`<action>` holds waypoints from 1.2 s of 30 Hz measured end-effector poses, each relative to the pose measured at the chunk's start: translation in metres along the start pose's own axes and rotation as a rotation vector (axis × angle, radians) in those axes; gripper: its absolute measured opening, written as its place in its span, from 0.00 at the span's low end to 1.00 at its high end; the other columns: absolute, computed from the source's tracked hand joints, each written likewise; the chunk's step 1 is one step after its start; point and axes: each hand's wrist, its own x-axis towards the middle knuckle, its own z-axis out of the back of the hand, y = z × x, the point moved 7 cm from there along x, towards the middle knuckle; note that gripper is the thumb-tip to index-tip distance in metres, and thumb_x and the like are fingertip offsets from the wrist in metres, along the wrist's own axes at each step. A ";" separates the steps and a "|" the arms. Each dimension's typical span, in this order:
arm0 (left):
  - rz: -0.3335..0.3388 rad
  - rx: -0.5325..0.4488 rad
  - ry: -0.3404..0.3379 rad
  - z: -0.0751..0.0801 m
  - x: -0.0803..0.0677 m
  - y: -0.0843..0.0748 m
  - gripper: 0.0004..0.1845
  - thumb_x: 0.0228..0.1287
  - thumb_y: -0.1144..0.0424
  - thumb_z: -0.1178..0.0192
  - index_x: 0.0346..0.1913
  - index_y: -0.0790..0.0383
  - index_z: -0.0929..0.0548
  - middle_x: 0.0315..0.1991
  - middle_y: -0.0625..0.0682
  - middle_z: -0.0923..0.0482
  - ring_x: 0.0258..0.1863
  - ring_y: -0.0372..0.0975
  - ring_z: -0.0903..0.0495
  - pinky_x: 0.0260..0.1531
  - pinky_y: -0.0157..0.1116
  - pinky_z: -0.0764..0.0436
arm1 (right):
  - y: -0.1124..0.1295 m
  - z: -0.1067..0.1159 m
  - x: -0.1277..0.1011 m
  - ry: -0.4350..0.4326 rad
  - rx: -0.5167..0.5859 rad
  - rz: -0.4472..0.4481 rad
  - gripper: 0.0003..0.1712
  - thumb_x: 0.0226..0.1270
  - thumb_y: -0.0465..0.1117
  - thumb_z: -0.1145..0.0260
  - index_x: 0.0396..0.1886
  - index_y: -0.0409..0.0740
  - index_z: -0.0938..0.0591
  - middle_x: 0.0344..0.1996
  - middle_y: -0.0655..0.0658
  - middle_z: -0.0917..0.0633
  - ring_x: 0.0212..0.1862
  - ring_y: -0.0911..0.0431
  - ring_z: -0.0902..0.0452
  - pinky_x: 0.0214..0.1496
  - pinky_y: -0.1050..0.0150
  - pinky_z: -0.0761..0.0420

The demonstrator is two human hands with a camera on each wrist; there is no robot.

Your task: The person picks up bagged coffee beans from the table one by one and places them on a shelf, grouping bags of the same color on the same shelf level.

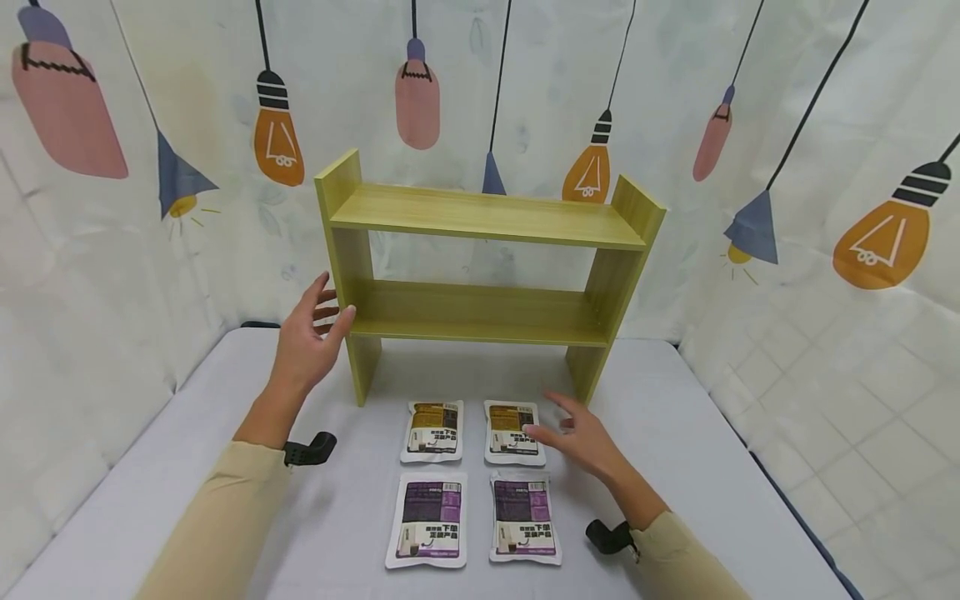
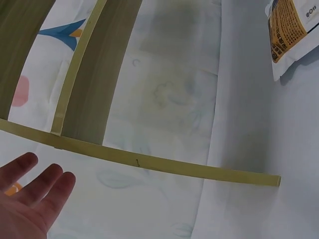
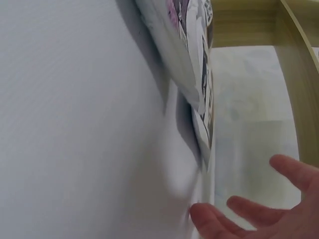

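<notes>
A light wooden two-tier shelf (image 1: 480,312) stands on the table in the head view. My left hand (image 1: 311,342) is beside its left side panel with fingers spread. In the left wrist view a gap shows between the fingers (image 2: 50,186) and the panel's edge (image 2: 169,170). My right hand (image 1: 581,437) reaches in with fingers loosely bent and nothing gripped. Its thumb overlaps the right brown-labelled pouch (image 1: 513,433) in the head view. Another brown-labelled pouch (image 1: 432,432) lies to the left. Nearer are two purple-labelled pouches, left (image 1: 427,521) and right (image 1: 525,518).
A white cloth covers the table (image 1: 337,533). Behind and at both sides hang white sheets printed with lamps and bulbs (image 1: 279,142). Black wrist devices sit on the left wrist (image 1: 311,450) and right wrist (image 1: 609,537).
</notes>
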 end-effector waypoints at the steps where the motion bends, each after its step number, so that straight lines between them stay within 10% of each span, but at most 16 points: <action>1: 0.005 -0.001 -0.004 0.000 0.000 0.000 0.39 0.76 0.44 0.46 0.83 0.47 0.46 0.72 0.63 0.30 0.65 0.60 0.23 0.61 0.62 0.22 | 0.000 -0.001 0.001 0.002 0.001 -0.012 0.51 0.57 0.67 0.27 0.77 0.55 0.31 0.76 0.40 0.30 0.67 0.33 0.25 0.62 0.35 0.21; 16: -0.012 -0.014 -0.040 0.001 0.008 -0.004 0.34 0.75 0.48 0.43 0.80 0.51 0.37 0.68 0.61 0.25 0.60 0.55 0.19 0.58 0.57 0.19 | 0.007 -0.013 0.016 0.033 0.032 -0.078 0.51 0.51 0.67 0.22 0.73 0.50 0.25 0.69 0.34 0.23 0.68 0.36 0.26 0.60 0.37 0.19; 26: -0.028 0.042 -0.104 0.005 0.012 -0.001 0.31 0.74 0.50 0.42 0.76 0.55 0.30 0.60 0.63 0.18 0.55 0.53 0.16 0.50 0.33 0.14 | 0.007 -0.019 0.023 0.058 0.045 -0.091 0.42 0.52 0.57 0.19 0.67 0.50 0.19 0.63 0.34 0.20 0.62 0.39 0.22 0.54 0.44 0.16; 36: -0.057 0.043 -0.115 0.003 0.012 -0.002 0.29 0.74 0.55 0.41 0.74 0.59 0.28 0.56 0.67 0.16 0.49 0.57 0.13 0.37 0.10 0.30 | 0.008 -0.024 0.031 0.050 0.017 -0.075 0.39 0.48 0.49 0.15 0.63 0.49 0.16 0.59 0.35 0.18 0.58 0.43 0.22 0.54 0.47 0.17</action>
